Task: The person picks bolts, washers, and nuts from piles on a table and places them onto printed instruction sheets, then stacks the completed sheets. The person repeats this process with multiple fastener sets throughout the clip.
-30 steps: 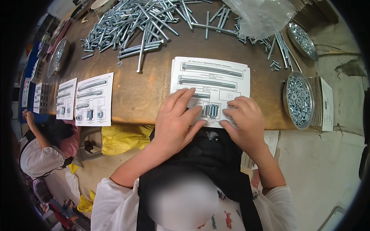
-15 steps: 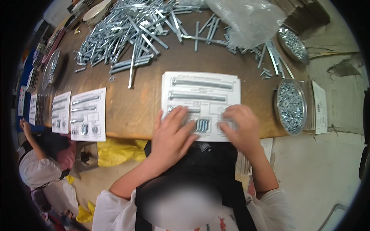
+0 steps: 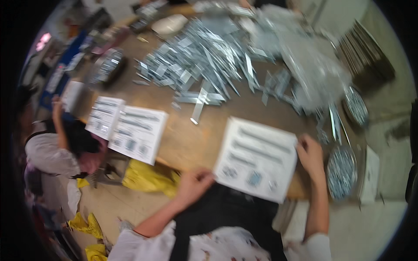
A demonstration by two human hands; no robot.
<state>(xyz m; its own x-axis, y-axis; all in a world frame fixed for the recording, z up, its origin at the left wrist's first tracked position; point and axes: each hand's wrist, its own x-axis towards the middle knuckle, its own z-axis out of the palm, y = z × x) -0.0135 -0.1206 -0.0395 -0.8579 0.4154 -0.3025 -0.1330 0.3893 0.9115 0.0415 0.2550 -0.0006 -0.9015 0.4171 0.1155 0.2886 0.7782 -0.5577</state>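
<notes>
In front of me is a white printed card (image 3: 260,141) bearing long metal bolts and smaller hardware in rows. Its lower left corner is pinched by my left hand (image 3: 195,186), fingers curled closed. At the upper part of its right edge, my right hand (image 3: 311,155) grips it between thumb and fingers. Motion blur hides fine detail, and I cannot tell if other cards lie under it. Two similar filled cards, one (image 3: 138,132) overlapping the other (image 3: 103,116), lie to the left near the table edge.
A heap of long bolts (image 3: 191,56) covers the table's far middle, beside a clear plastic bag (image 3: 311,69). Metal bowls of small hardware stand at right (image 3: 342,174), far right (image 3: 356,106) and left (image 3: 106,67). Another person (image 3: 54,148) works at left.
My hands have moved off the card's middle to its lower left corner and right edge. The view has turned, so the scene appears tilted and shifted to the right.
</notes>
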